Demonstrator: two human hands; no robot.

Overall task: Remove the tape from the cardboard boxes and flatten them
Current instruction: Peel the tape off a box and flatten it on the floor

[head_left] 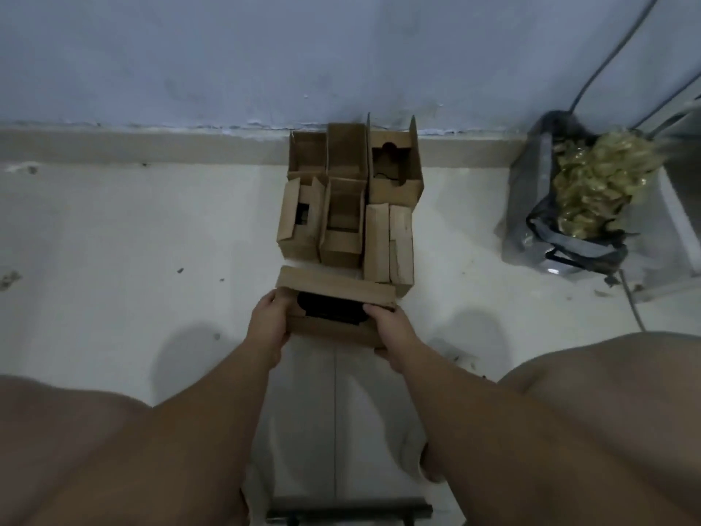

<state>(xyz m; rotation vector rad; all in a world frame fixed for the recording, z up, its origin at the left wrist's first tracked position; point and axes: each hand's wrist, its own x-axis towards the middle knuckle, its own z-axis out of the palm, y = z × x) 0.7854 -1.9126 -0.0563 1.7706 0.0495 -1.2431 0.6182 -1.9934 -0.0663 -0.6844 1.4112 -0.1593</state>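
A small brown cardboard box [333, 330] with a dark opening in its top sits on the floor right in front of me. My left hand [268, 323] grips its left end and my right hand [387, 332] grips its right end, fingers curled over the edges. Behind it stands a cluster of several open cardboard boxes [349, 206] with raised flaps, reaching back to the wall. No tape is clearly visible on the held box.
A grey plastic bag [561, 206] stuffed with yellowish material stands at the right by the wall, with cables [607, 58] running up behind it. The pale tiled floor [132, 241] spreads to the left. My bare knees fill the lower corners.
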